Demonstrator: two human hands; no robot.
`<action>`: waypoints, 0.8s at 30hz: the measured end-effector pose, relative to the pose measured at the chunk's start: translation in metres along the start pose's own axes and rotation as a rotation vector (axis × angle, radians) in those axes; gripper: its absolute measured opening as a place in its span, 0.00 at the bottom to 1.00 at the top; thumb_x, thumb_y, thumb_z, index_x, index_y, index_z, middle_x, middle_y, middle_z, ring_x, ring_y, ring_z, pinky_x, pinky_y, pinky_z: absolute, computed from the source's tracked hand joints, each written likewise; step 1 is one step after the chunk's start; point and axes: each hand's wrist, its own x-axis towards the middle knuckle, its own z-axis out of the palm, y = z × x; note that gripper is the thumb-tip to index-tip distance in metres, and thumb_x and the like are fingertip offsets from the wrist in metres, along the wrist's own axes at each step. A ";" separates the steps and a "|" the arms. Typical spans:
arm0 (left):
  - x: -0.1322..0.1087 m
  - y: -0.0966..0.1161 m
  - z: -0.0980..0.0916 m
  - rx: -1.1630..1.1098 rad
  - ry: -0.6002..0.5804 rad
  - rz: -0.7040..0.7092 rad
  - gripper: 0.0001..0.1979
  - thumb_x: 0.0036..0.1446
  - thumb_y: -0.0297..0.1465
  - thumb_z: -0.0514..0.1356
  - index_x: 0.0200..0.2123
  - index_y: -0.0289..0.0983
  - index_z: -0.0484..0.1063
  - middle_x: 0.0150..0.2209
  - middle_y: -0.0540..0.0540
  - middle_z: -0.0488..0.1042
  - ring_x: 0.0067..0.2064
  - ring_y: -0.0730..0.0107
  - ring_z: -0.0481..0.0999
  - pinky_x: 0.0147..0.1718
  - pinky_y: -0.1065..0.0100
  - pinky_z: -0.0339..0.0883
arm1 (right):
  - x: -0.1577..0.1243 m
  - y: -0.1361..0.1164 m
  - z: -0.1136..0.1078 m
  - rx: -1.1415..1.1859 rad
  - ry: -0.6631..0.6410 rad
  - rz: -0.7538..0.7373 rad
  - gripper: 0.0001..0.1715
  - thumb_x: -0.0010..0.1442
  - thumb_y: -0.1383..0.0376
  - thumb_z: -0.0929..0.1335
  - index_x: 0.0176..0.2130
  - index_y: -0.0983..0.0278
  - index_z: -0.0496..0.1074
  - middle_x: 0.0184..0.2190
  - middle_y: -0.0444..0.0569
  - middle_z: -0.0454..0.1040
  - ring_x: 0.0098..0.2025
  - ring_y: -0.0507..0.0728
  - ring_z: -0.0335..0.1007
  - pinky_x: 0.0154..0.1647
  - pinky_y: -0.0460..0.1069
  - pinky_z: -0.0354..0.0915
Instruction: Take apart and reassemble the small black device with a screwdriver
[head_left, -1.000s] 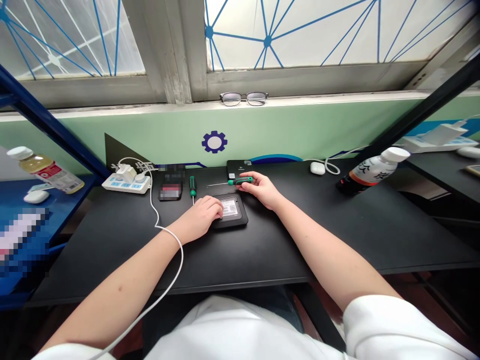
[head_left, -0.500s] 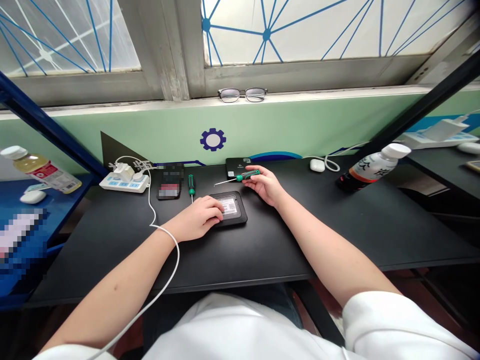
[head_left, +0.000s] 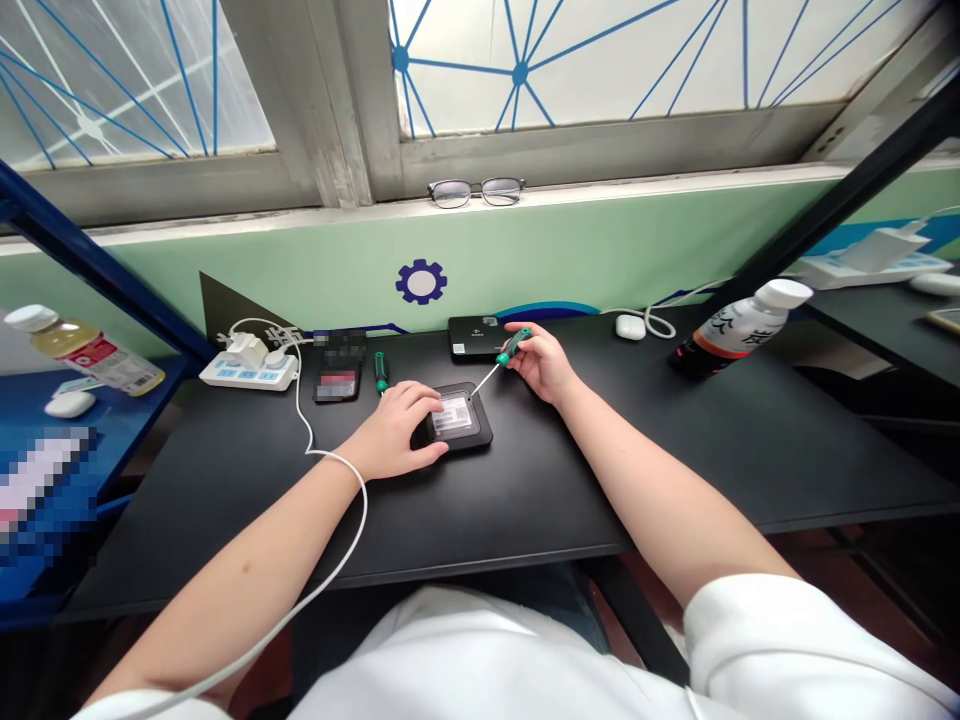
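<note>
A black hard drive enclosure (head_left: 484,432) with a white label lies flat on the desk in front of me. My left hand (head_left: 397,430) grips its left side, thumb by the near edge and fingers over the top; the hand hides that end. My right hand (head_left: 541,365) is closed around the green-and-black handle of a screwdriver (head_left: 513,346). The screwdriver slants down to the left, its tip at the enclosure's far right corner. Whether it sits in a screw is too small to tell. Another green-handled screwdriver (head_left: 381,370) lies beyond my left hand, partly hidden by it.
A black box (head_left: 476,340) lies behind the enclosure. A phone-like dark item (head_left: 337,375) and a white power strip (head_left: 251,370) are at left. A white cable (head_left: 364,510) crosses my left forearm. White earbuds case (head_left: 629,327) and bottle (head_left: 739,330) stand right; glasses (head_left: 475,192) rest on the sill.
My right hand has tilted the screwdriver from nearly level to steep, bringing its tip down to the enclosure's corner. My left thumb has spread away from the fingers, uncovering more of the label.
</note>
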 end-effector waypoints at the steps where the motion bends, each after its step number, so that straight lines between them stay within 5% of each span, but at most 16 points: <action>1: 0.001 0.000 0.003 0.016 0.001 -0.012 0.21 0.64 0.38 0.68 0.58 0.40 0.73 0.63 0.35 0.74 0.67 0.43 0.68 0.67 0.40 0.63 | 0.001 0.001 0.000 -0.006 0.003 -0.005 0.24 0.48 0.64 0.71 0.47 0.58 0.74 0.30 0.43 0.79 0.31 0.57 0.75 0.32 0.52 0.70; 7: 0.007 0.004 0.020 0.075 -0.064 -0.064 0.35 0.64 0.45 0.68 0.70 0.39 0.67 0.74 0.32 0.64 0.78 0.34 0.54 0.74 0.34 0.52 | 0.003 0.004 0.001 -0.026 0.019 -0.028 0.23 0.47 0.64 0.70 0.45 0.57 0.73 0.31 0.43 0.79 0.30 0.56 0.73 0.31 0.52 0.68; 13: 0.011 0.006 0.028 0.095 -0.142 -0.116 0.47 0.63 0.48 0.69 0.78 0.41 0.55 0.79 0.31 0.54 0.80 0.32 0.50 0.75 0.30 0.45 | 0.003 0.004 0.001 -0.045 0.027 -0.034 0.23 0.47 0.63 0.70 0.45 0.57 0.73 0.31 0.43 0.78 0.31 0.56 0.73 0.31 0.52 0.69; 24: 0.011 0.009 0.030 0.151 -0.139 -0.122 0.44 0.64 0.48 0.68 0.78 0.45 0.58 0.78 0.31 0.56 0.77 0.31 0.56 0.71 0.32 0.51 | 0.007 0.008 -0.001 -0.081 0.131 -0.094 0.26 0.44 0.63 0.68 0.45 0.55 0.69 0.29 0.40 0.76 0.27 0.54 0.69 0.26 0.49 0.65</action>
